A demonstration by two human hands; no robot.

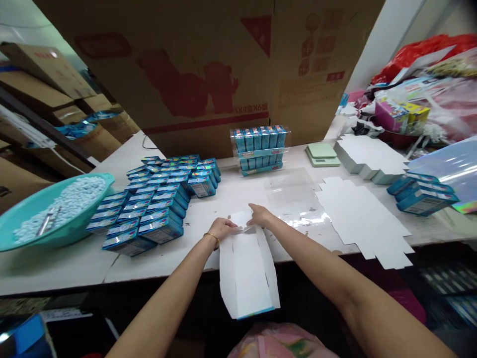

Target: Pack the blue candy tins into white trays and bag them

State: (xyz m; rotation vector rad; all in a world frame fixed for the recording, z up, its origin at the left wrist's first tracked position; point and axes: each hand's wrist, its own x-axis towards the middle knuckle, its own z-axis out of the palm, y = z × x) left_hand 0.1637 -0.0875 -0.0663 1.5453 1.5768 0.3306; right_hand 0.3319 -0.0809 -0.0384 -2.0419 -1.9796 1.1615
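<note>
A partly folded white carton blank lies in front of me, its near end reaching over the table edge and showing a blue strip. My left hand, with a bracelet at the wrist, pinches the left corner of its far end. My right hand grips the right corner there, index finger pointing forward. The small flaps between my fingers stand partly bent. Beyond my hands stands a clear-wrapped display of small blue boxes. Rows of filled blue boxes are grouped to the left of my left hand.
A turquoise basin of pale blue pieces stands far left. On the right are flat white blanks, a stack of blanks, a green scale and more blue boxes. A big cardboard box closes off the back.
</note>
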